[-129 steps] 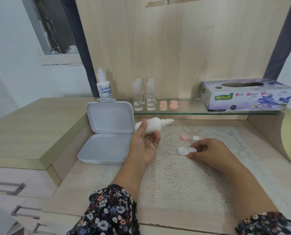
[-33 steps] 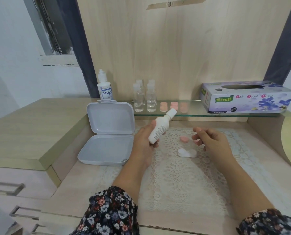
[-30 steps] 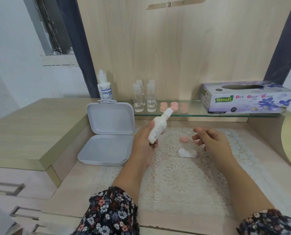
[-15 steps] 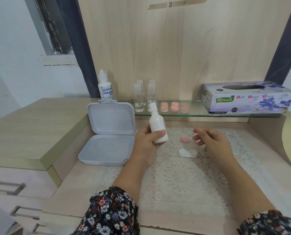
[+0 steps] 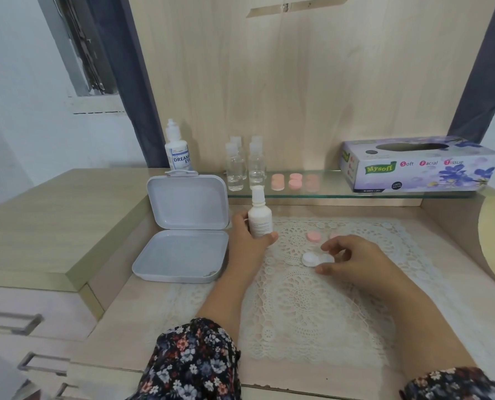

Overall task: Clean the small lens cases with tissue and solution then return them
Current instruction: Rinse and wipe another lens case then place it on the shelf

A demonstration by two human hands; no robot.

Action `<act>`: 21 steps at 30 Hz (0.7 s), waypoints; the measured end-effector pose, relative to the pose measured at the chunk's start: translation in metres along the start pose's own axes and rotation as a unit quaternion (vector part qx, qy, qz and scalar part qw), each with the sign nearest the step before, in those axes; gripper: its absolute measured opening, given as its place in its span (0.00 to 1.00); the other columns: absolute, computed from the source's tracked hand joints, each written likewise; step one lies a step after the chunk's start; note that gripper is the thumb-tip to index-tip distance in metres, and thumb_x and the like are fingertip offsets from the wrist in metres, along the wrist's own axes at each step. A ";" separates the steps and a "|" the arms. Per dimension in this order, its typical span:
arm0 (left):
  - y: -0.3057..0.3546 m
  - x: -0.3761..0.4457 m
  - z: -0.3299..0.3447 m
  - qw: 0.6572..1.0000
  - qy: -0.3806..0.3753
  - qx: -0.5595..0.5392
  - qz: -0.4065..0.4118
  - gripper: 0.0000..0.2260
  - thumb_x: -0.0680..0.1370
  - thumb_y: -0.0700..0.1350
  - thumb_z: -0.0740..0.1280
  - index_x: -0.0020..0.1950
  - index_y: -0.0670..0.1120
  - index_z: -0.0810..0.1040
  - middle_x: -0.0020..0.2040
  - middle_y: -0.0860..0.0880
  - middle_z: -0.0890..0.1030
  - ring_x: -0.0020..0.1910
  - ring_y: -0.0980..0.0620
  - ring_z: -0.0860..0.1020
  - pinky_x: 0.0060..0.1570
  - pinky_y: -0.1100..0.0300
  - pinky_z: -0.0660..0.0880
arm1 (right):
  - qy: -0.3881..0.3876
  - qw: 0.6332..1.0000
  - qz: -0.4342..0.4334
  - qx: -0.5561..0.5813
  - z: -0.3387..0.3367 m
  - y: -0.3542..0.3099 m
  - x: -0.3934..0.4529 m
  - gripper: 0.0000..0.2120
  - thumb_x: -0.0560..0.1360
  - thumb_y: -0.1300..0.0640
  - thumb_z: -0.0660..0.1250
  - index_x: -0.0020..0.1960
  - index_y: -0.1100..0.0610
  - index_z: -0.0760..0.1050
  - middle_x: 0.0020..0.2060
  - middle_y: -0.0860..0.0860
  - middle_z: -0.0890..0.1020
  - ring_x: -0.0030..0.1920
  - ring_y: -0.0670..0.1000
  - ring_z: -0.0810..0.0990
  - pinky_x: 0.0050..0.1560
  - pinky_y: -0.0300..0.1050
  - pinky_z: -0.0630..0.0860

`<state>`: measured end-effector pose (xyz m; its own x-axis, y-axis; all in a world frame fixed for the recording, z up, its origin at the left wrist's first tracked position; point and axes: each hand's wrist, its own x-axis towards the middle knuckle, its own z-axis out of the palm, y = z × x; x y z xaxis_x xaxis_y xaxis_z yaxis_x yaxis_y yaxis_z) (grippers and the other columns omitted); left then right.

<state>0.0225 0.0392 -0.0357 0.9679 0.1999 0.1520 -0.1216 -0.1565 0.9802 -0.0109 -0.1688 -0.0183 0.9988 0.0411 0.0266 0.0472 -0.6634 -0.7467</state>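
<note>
Holding: the left hand (image 5: pixel 247 238) grips a small white solution bottle (image 5: pixel 259 219) upright, fingers and thumb curled round its lower body, nozzle cap pointing up, its base at the left edge of the lace mat (image 5: pixel 312 298).
Right hand: the right hand (image 5: pixel 353 259) hovers low over the mat with fingers loosely curled, thumb and forefinger on either side of the white lens case (image 5: pixel 317 258); whether they actually pinch it I cannot tell (the fingertips sit right at its rim).
Lens case: white, two round wells joined side by side, lying flat on the lace mat, the right well partly hidden by the fingers.
Caps: one pink cap (image 5: pixel 312 235) lies on the mat just behind the case; a second pink cap (image 5: pixel 333 235) shows beside it, partly covered by the right hand.
Storage box: a pale grey hinged box (image 5: pixel 182 255) stands open on the tabletop (image 5: pixel 119 336) left of the mat, lid upright.
Glass shelf (image 5: pixel 327 192): carries four clear small bottles (image 5: pixel 245 166), a cluster of pink lens cases (image 5: pixel 294 181) and a purple tissue box (image 5: pixel 416 164) at the right end.
Back left: a labelled eye-solution bottle (image 5: pixel 177 150) stands behind the open lid.
Sleeves: dark floral fabric (image 5: pixel 191 362) covers both forearms near the bottom edge.
</note>
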 end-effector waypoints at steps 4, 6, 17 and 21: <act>-0.004 0.002 0.002 0.997 0.011 0.075 0.018 0.28 0.71 0.43 0.76 0.64 0.51 0.65 0.59 0.52 0.76 0.55 0.52 0.77 0.58 0.49 0.76 | -0.007 0.999 -0.004 -0.035 -0.001 0.001 0.002 0.19 0.65 0.51 0.79 0.53 0.47 0.78 0.49 0.44 0.76 0.46 0.40 0.73 0.40 0.35 0.68; -0.005 0.002 0.003 0.994 0.011 0.104 0.025 0.27 0.70 0.45 0.76 0.62 0.52 0.64 0.57 0.54 0.77 0.54 0.52 0.78 0.56 0.48 0.76 | -0.003 0.999 -0.006 -0.046 -0.001 0.002 0.002 0.17 0.66 0.51 0.78 0.53 0.49 0.79 0.49 0.44 0.76 0.46 0.40 0.73 0.39 0.34 0.67; -0.003 -0.002 0.004 0.990 0.023 0.133 0.039 0.30 0.70 0.49 0.76 0.66 0.52 0.64 0.56 0.57 0.74 0.55 0.53 0.76 0.55 0.52 0.75 | 0.012 0.999 -0.024 -0.046 0.001 0.006 0.002 0.09 0.68 0.51 0.76 0.48 0.49 0.81 0.47 0.44 0.77 0.46 0.41 0.74 0.41 0.36 0.68; 0.004 -0.011 0.006 0.982 0.059 0.140 0.108 0.22 0.75 0.54 0.69 0.66 0.51 0.67 0.54 0.59 0.73 0.52 0.58 0.74 0.51 0.59 0.71 | 0.011 0.999 -0.021 -0.043 0.001 0.007 0.003 0.09 0.69 0.50 0.76 0.48 0.48 0.81 0.47 0.43 0.77 0.46 0.41 0.74 0.40 0.36 0.68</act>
<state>0.0125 0.0303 -0.0342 0.8921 0.2407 0.3823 -0.2399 -0.4645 0.8524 -0.0080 -0.1725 -0.0243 0.9960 0.0533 0.0719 0.0882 -0.7238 -0.6844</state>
